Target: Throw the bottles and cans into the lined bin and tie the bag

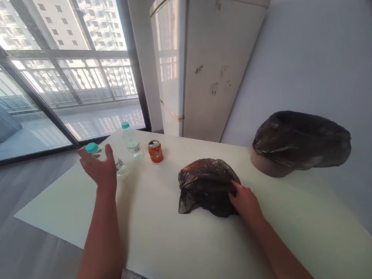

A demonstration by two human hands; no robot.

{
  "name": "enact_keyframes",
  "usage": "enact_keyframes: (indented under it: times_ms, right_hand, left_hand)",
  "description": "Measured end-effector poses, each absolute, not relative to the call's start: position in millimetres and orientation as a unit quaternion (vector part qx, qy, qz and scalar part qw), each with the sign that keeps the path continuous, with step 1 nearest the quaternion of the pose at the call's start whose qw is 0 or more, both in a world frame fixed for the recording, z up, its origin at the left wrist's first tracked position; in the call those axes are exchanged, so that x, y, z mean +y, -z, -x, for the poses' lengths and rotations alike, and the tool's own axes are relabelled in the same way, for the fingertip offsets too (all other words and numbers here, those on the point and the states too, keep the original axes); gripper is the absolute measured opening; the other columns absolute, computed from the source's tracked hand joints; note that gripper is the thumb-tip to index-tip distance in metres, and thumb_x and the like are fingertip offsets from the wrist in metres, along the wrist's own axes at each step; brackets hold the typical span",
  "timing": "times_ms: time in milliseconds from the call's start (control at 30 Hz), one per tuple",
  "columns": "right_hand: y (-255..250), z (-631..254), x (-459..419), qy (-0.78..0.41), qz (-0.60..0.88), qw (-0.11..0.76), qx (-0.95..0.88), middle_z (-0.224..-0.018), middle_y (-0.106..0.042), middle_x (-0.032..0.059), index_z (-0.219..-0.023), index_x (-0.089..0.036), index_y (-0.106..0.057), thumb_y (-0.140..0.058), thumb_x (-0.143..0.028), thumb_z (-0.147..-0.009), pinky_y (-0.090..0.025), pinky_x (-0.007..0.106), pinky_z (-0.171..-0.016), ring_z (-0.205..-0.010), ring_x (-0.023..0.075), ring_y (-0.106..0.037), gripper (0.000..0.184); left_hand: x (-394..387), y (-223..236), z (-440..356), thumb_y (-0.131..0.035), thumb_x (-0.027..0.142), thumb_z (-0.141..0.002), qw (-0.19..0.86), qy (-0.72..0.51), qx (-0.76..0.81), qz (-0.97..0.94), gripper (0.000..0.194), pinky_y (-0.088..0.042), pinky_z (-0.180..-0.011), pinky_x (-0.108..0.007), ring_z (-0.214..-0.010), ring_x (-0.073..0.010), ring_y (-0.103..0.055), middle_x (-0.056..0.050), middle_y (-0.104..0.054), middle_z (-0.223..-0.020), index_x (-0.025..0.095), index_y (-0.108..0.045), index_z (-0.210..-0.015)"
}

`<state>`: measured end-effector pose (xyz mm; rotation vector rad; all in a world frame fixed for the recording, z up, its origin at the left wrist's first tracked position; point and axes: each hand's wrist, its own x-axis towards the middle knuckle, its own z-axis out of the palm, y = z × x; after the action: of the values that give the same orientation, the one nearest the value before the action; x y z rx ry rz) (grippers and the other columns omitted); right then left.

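On a pale tabletop (pixel 158 230), a person's right hand (pixel 246 199) is clamped on the edge of a crumpled black bag (pixel 207 185). The left hand (pixel 99 167), thumb and fingers spread apart, is at a teal-capped bottle (pixel 118 163); I cannot tell whether they touch. A second bottle (pixel 131 141) and an orange can (pixel 156 152) stand nearby.

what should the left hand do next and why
Probably close the left hand on the nearer clear bottle: that hand looks spread open right by it, with no clear grip, while the right hand holds the black bag.
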<state>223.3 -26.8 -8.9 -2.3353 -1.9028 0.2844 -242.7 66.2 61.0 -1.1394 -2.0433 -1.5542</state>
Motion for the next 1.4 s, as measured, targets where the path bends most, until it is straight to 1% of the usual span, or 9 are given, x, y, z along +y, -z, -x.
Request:
enact_keyframes:
  times_ms: [167, 367, 600, 800, 967, 1067, 1233, 1300, 1400]
  right_hand:
    - [10.3, -224.3, -27.1, -0.089, 0.768, 0.067, -0.63, -0.1, -0.078, 0.0112, -0.143, -0.023, -0.063, -0.055, -0.023, -0.097, -0.046, 0.03, -0.072, -0.094, 0.0259, -0.074, 0.047]
    - [9.2, -224.8, -27.2, -0.094, 0.765, 0.074, -0.633, -0.101, -0.079, 0.0112, -0.138, -0.023, -0.067, -0.053, -0.021, -0.096, -0.044, 0.03, -0.07, -0.091, 0.025, -0.074, 0.044]
    - [6.6, -223.2, -27.9, -0.101, 0.762, 0.074, -0.636, -0.097, -0.079, 0.0098, -0.136, -0.023, -0.068, -0.052, -0.018, -0.094, -0.042, 0.029, -0.066, -0.088, 0.0253, -0.074, 0.046]
    - [8.5, -222.7, -26.8, -0.103, 0.765, 0.085, -0.63, -0.099, -0.078, 0.0112, -0.138, -0.022, -0.067, -0.053, -0.016, -0.093, -0.043, 0.03, -0.069, -0.089, 0.026, -0.073, 0.047]
    - [13.0, -223.3, -26.9, -0.091, 0.741, 0.153, -0.648, -0.098, -0.069, 0.0088, -0.109, -0.018, -0.074, -0.049, -0.003, -0.081, -0.042, 0.027, -0.069, -0.081, 0.0193, -0.065, 0.04]
    - [8.0, -220.7, -29.3, -0.03, 0.716, 0.223, -0.661, -0.106, -0.059, 0.0102, -0.089, -0.017, -0.071, -0.053, -0.004, -0.074, -0.046, 0.029, -0.078, -0.089, 0.0207, -0.059, 0.027]
    - [-11.1, -208.9, -45.2, 0.107, 0.643, 0.321, -0.687, -0.133, -0.05, 0.0137, -0.098, -0.022, -0.077, -0.063, -0.021, -0.077, -0.037, 0.053, -0.107, -0.122, 0.036, -0.045, 0.025]
    - [-13.8, -205.6, -54.6, 0.149, 0.623, 0.345, -0.686, -0.137, -0.049, 0.0155, -0.107, -0.022, -0.077, -0.061, -0.022, -0.078, -0.035, 0.055, -0.11, -0.124, 0.0357, -0.047, 0.033]
    - [-9.3, -203.6, -65.2, 0.219, 0.575, 0.381, -0.69, -0.128, -0.056, 0.0161, -0.109, -0.023, -0.076, -0.059, -0.021, -0.08, -0.039, 0.053, -0.108, -0.115, 0.0314, -0.053, 0.033]
  left_hand:
    - [68.8, -58.4, 245.0, -0.072, 0.048, -0.089, 0.14, 0.535, -0.732, 0.398, 0.05, -0.05, -0.097, -0.045, -0.088, -0.0232, -0.063, -0.001, -0.063, -0.092, 0.017, -0.049, -0.12]
    - [67.6, -59.1, 240.2, -0.073, 0.052, -0.088, 0.132, 0.538, -0.722, 0.415, 0.062, -0.052, -0.096, -0.046, -0.101, -0.03, -0.068, -0.009, -0.067, -0.109, 0.02, -0.044, -0.133]
    - [68.1, -57.7, 235.5, -0.073, 0.05, -0.088, 0.103, 0.554, -0.699, 0.44, 0.065, -0.053, -0.098, -0.043, -0.1, -0.0257, -0.071, -0.011, -0.067, -0.119, 0.022, -0.04, -0.136]
    - [68.1, -58.2, 230.4, -0.073, 0.044, -0.087, 0.091, 0.543, -0.707, 0.444, 0.065, -0.05, -0.103, -0.047, -0.107, -0.0281, -0.07, -0.012, -0.067, -0.122, 0.023, -0.039, -0.137]
    - [68.3, -56.9, 229.4, -0.074, 0.045, -0.087, 0.096, 0.544, -0.699, 0.453, 0.072, -0.048, -0.107, -0.051, -0.115, -0.0313, -0.065, -0.013, -0.064, -0.122, 0.021, -0.036, -0.143]
    - [66.8, -58.4, 228.3, -0.075, 0.044, -0.086, 0.16, 0.565, -0.672, 0.452, 0.075, -0.044, -0.113, -0.051, -0.127, -0.0325, -0.056, -0.018, -0.055, -0.133, 0.016, -0.035, -0.143]
    - [58.4, -65.3, 205.5, -0.054, 0.037, -0.097, 0.311, 0.623, -0.548, 0.463, 0.05, -0.041, -0.115, -0.053, -0.14, -0.0327, -0.045, -0.021, -0.047, -0.139, 0.013, -0.04, -0.138]
    - [54.3, -62.8, 182.3, -0.051, 0.037, -0.097, 0.295, 0.627, -0.49, 0.529, 0.039, -0.041, -0.114, -0.055, -0.136, -0.0331, -0.049, -0.018, -0.052, -0.136, 0.017, -0.048, -0.13]
    - [47.0, -49.8, 132.5, -0.055, 0.035, -0.097, 0.169, 0.572, -0.372, 0.711, 0.031, -0.046, -0.111, -0.052, -0.127, -0.0309, -0.058, -0.015, -0.061, -0.132, 0.022, -0.057, -0.125]
